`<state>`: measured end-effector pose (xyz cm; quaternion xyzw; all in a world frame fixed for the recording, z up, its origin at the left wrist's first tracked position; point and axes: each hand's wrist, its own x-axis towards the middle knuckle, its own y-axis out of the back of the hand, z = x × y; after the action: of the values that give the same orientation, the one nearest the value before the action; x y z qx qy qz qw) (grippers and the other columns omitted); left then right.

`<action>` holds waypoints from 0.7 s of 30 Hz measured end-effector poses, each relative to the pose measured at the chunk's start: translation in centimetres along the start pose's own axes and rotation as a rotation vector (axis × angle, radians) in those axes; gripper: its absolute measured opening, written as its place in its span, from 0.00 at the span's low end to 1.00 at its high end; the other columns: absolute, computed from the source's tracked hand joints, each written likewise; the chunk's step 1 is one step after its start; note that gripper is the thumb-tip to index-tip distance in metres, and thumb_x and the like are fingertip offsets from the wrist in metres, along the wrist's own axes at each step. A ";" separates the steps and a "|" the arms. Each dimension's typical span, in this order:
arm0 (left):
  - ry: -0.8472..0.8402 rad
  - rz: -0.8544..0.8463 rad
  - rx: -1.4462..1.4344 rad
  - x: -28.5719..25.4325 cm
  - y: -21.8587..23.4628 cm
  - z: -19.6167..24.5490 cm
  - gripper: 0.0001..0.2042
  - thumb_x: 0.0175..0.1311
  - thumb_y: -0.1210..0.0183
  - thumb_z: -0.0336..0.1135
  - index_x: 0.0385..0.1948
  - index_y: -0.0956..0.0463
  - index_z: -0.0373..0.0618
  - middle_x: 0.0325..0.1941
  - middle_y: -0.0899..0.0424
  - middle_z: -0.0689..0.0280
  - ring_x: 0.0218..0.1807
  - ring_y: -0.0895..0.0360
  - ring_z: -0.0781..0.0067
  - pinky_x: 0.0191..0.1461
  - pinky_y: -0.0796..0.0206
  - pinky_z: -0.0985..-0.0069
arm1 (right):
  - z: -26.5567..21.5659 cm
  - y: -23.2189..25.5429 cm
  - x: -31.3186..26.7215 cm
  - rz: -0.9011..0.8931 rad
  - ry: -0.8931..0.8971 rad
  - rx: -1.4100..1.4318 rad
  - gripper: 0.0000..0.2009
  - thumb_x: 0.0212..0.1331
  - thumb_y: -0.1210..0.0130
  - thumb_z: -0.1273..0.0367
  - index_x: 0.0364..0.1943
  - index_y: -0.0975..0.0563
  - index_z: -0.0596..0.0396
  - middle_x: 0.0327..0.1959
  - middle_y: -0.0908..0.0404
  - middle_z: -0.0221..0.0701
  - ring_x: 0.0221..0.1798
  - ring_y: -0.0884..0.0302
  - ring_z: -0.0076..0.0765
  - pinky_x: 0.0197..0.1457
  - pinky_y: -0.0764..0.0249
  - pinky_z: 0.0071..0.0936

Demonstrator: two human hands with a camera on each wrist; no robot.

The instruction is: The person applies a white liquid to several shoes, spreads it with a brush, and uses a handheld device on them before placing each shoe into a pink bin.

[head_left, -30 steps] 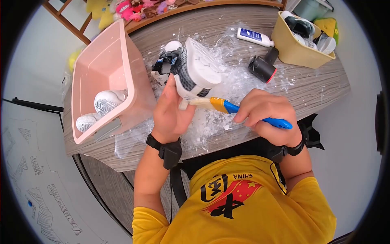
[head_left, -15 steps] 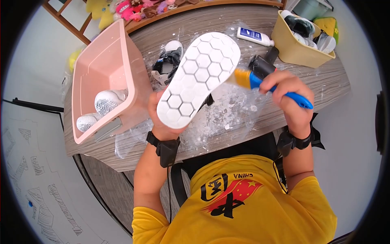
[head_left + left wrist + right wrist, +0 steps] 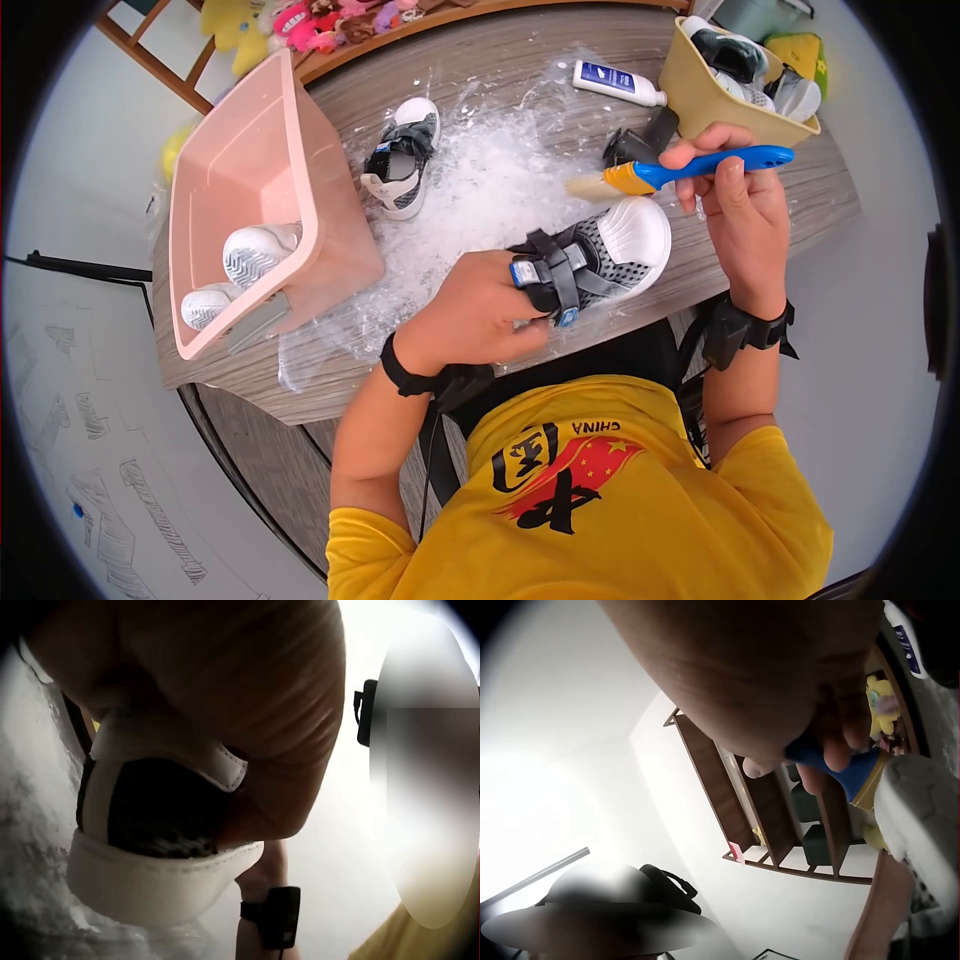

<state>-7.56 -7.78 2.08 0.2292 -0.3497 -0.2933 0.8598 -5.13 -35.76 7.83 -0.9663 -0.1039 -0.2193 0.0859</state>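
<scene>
My left hand (image 3: 475,310) grips a small black, white and grey sneaker (image 3: 640,240) by its heel, above the table's near side. The shoe's upper faces up, straps loose, white toe pointing right. In the left wrist view its white heel sole (image 3: 157,889) shows below my fingers. My right hand (image 3: 748,225) holds a paintbrush (image 3: 715,165) by its blue handle. Its pale bristles (image 3: 592,187) point left, just above the toe. The matching sneaker (image 3: 408,150) rests on the table (image 3: 500,60) farther back, left of the middle.
A pink bin (image 3: 345,230) with white shoes stands at the left. At the back right are a yellow bin (image 3: 760,125) of shoes, a white bottle (image 3: 618,82) and a black device (image 3: 630,148). White powdery residue (image 3: 490,170) covers the table's middle.
The held sneaker has turned from its white sole facing the camera to upper side up, and moved right. The brush has risen, its handle now pointing up and right.
</scene>
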 end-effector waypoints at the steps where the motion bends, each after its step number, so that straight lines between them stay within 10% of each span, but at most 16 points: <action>1: -0.057 0.009 0.148 0.1 -0.2 -0.3 0.08 0.42 0.34 0.27 0.27 0.19 0.46 0.27 0.20 0.64 0.29 0.24 0.57 0.33 0.32 0.69 | -0.1 0.2 0.0 -0.041 0.017 -0.031 0.13 0.73 0.52 0.63 0.52 0.28 0.58 0.46 0.17 0.40 0.39 0.24 0.24 0.43 0.29 0.22; 12: -0.061 0.098 0.538 1.0 -0.6 -0.4 0.15 0.44 0.37 0.26 0.38 0.17 0.48 0.40 0.15 0.66 0.42 0.20 0.62 0.47 0.26 0.68 | -2.5 -2.6 -0.4 -0.244 0.131 -0.190 0.09 0.66 0.45 0.72 0.46 0.26 0.62 0.43 0.17 0.39 0.48 0.20 0.32 0.54 0.27 0.27; 21: -0.075 0.105 0.558 0.7 -1.0 0.0 0.08 0.43 0.39 0.30 0.27 0.17 0.44 0.31 0.18 0.66 0.40 0.21 0.65 0.47 0.29 0.71 | -2.8 -4.7 -0.2 -0.493 -0.045 -0.394 0.10 0.68 0.47 0.69 0.47 0.26 0.60 0.49 0.19 0.43 0.55 0.22 0.38 0.60 0.28 0.33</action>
<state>-7.54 -9.00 1.80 0.4274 -0.4596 -0.1493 0.7640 -7.51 -31.85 10.78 -0.9146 -0.2925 -0.2280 -0.1611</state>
